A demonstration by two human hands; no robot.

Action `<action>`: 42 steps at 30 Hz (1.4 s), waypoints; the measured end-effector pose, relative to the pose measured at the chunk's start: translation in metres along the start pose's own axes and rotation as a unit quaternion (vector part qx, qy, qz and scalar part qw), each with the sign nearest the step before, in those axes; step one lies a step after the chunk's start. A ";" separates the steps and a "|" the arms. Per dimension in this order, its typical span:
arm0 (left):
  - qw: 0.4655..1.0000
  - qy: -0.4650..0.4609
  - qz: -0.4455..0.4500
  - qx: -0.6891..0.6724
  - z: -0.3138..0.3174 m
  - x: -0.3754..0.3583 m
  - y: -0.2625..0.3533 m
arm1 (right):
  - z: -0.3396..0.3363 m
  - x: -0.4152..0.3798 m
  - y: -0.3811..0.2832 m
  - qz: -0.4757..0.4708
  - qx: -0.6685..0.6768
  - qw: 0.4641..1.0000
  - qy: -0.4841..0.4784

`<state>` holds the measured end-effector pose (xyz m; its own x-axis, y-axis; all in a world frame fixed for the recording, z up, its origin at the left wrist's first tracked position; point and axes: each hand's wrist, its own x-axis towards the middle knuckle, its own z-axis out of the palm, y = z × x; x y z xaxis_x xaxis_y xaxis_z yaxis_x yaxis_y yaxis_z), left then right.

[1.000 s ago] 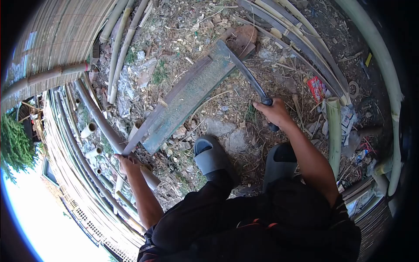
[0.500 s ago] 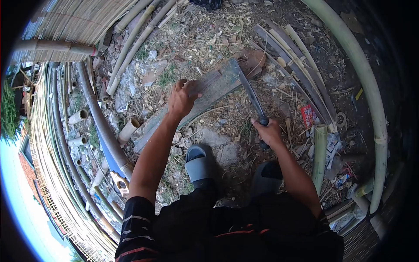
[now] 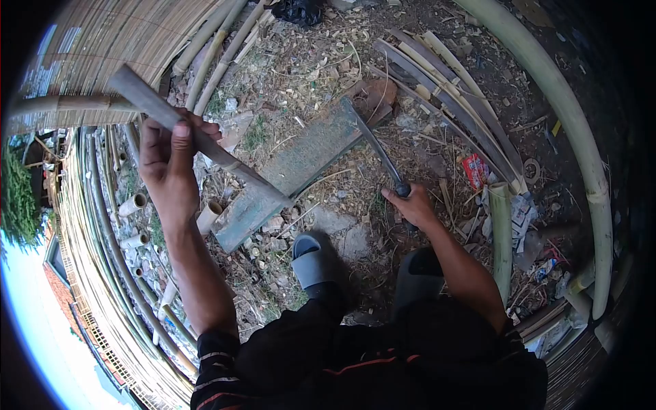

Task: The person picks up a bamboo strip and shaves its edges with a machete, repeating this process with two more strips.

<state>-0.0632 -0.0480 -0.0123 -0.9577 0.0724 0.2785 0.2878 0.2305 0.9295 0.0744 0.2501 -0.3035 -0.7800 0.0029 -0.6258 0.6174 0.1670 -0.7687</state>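
Currently: left hand [image 3: 171, 160] pinches bamboo strip [image 3: 205, 140] between thumb and fingers | strip slants above green board [image 3: 294, 171] | right hand [image 3: 412, 205] wraps round machete [image 3: 379, 152] handle, blade tip by board's far end

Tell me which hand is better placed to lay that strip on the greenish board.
Probably the left hand: it grips the strip, whose lower end is near the board, while the right hand holds the knife.
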 end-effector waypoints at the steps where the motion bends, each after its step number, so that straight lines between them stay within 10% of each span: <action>1: 0.996 0.023 0.065 -0.059 -0.002 -0.002 0.017 | 0.001 0.000 0.002 -0.028 -0.045 0.998 0.031; 9: 0.964 0.098 0.200 -0.144 0.023 -0.020 0.014 | -0.003 -0.012 -0.021 -0.066 0.052 0.994 0.069; 15: 0.935 0.005 0.330 -0.134 0.010 -0.011 0.088 | -0.004 -0.073 -0.134 -0.277 -0.031 0.960 0.017; 21: 0.913 0.124 0.342 -0.182 0.071 -0.057 0.096 | 0.026 -0.131 -0.194 -0.516 0.006 0.856 -0.044; 25: 0.914 0.116 0.325 -0.214 0.056 -0.068 0.092 | 0.034 -0.107 -0.175 -0.386 -0.006 0.920 -0.073; 29: 0.910 0.171 0.327 -0.191 0.051 -0.070 0.089 | 0.031 -0.112 -0.167 -0.526 -0.053 0.848 -0.041; 32: 0.913 0.175 0.324 -0.177 0.040 -0.069 0.089 | 0.041 -0.079 -0.149 -0.339 -0.114 0.934 -0.001; 37: 0.907 0.173 0.323 -0.208 0.047 -0.073 0.088 | 0.029 -0.088 -0.144 -0.515 -0.079 0.854 -0.005; 39: 0.914 0.167 0.322 -0.182 0.031 -0.069 0.084 | 0.039 -0.043 -0.109 -0.275 -0.096 0.957 0.003; 42: 0.912 0.159 0.338 -0.168 0.028 -0.068 0.081 | 0.026 -0.014 -0.093 -0.214 -0.151 0.964 0.049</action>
<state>0.0251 -0.0069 0.0371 -0.5291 -0.2094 0.8223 0.8473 -0.0777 0.5254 0.0304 0.2087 -0.2267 -0.9716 -0.0400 -0.2334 0.1905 0.4535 -0.8707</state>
